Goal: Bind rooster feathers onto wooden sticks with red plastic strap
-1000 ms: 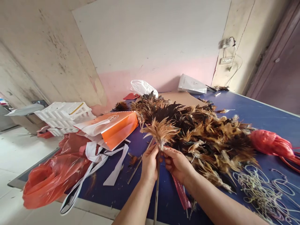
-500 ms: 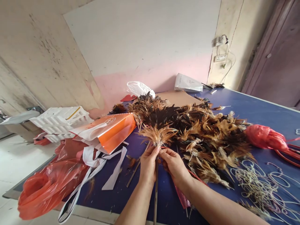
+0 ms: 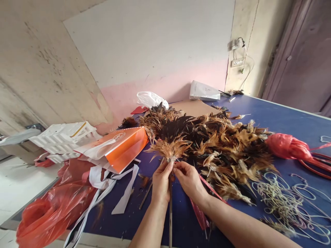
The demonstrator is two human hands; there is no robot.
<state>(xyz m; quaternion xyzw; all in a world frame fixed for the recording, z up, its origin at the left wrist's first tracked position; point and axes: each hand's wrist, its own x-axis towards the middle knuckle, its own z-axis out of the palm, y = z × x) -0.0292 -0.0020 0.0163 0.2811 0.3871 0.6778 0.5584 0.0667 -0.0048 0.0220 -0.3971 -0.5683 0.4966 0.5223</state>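
My left hand [image 3: 161, 179] is closed around a thin wooden stick [image 3: 170, 215] just below a fan of brown feathers [image 3: 170, 148] at its top, forming a feather duster. Beside it, my right hand [image 3: 190, 179] pinches close to the feather base. A red plastic strip [image 3: 210, 187] runs out from under that hand behind the right wrist; its end at the fingertips is mostly hidden. Beyond the hands lies a big heap of brown and black feathers [image 3: 230, 144], spreading to the right.
On the blue table stand an orange paper bag [image 3: 130, 146] and a red plastic bag [image 3: 54, 206] at left. To the right lie a red bundle of plastic strip [image 3: 287, 146] and tangled pale string [image 3: 281, 203]. A white package [image 3: 204, 91] rests by the wall.
My right fingers have drawn in closer to the feather base, and the red bit seen at their tips is now hidden. The view has shifted slightly; my left hand keeps its hold.
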